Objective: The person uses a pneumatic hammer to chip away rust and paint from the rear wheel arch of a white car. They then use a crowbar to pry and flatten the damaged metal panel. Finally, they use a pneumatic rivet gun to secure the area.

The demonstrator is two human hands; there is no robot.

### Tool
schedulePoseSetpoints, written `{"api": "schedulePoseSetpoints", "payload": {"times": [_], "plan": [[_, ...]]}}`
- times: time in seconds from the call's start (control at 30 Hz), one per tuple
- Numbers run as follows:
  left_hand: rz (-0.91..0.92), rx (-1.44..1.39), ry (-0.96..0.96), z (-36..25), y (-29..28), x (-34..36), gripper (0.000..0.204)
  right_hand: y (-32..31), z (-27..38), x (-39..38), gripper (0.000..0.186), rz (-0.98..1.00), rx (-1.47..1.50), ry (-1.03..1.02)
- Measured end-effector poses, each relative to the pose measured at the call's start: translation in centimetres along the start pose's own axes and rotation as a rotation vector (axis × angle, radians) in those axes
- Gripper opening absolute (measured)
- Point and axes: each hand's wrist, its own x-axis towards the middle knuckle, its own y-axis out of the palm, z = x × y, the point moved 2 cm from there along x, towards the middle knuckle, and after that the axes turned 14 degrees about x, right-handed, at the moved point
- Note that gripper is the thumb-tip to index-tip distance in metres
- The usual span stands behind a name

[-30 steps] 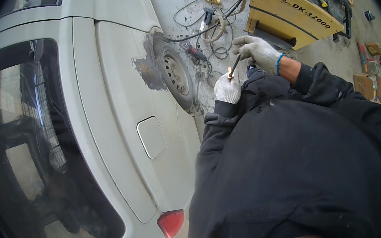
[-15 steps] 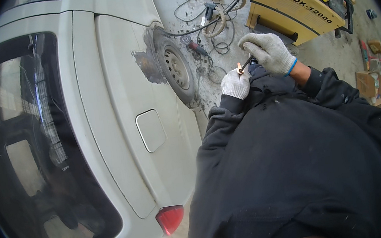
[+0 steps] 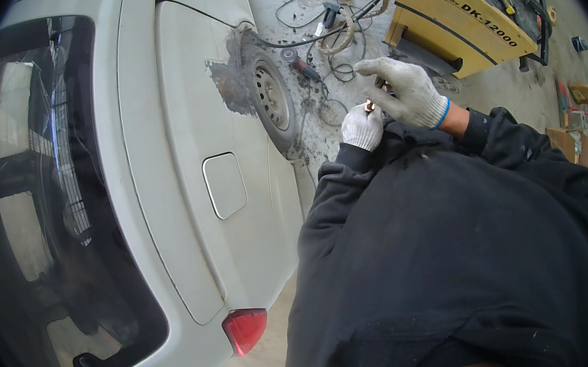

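Note:
Both my hands wear off-white knitted gloves and are close together in front of my dark sweatshirt. My left hand (image 3: pixel 362 129) is closed around a small copper-coloured metal piece (image 3: pixel 370 106), whose end sticks up from the fist. Just above and to the right, my right hand (image 3: pixel 411 92) curves over it, with the forefinger bent and the thumb reaching down beside the copper piece. Between its fingers a bit of a thin dark rod (image 3: pixel 386 87) shows; most of it is hidden by the glove.
A pale car (image 3: pixel 184 123) fills the left, with a scraped patch (image 3: pixel 231 88) beside its rear wheel (image 3: pixel 270 98). On the floor lie an angle grinder (image 3: pixel 303 65) and tangled cables (image 3: pixel 339 38). A yellow machine (image 3: pixel 461 16) carries tools on top. Cardboard boxes (image 3: pixel 566 143) stand right.
My right hand has shifted slightly left and turned over the left fist, hiding most of the dark rod that showed before. The view has shifted a little.

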Motion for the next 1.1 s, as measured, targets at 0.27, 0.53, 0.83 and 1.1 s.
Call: {"api": "schedulePoseSetpoints", "payload": {"times": [0.27,0.53,0.83,1.1], "plan": [[-0.013,-0.13,0.011,-0.8,-0.7,-0.6,0.039,0.5,-2.1,-0.5,0.03,0.082,0.41,0.239],[-0.097,-0.12,0.163,1.4,1.4,-0.2,0.034,1.3,-4.3,-1.8,0.025,0.144,0.573,0.343],[0.237,-0.948,-0.078,1.7,1.7,1.1,0.02,0.2,-3.9,-1.7,0.028,0.233,-0.051,0.204],[-0.076,-0.545,-0.116,1.9,-0.3,1.6,0.055,-10.4,-10.6,-2.6,0.024,-0.529,0.327,0.664]]}}
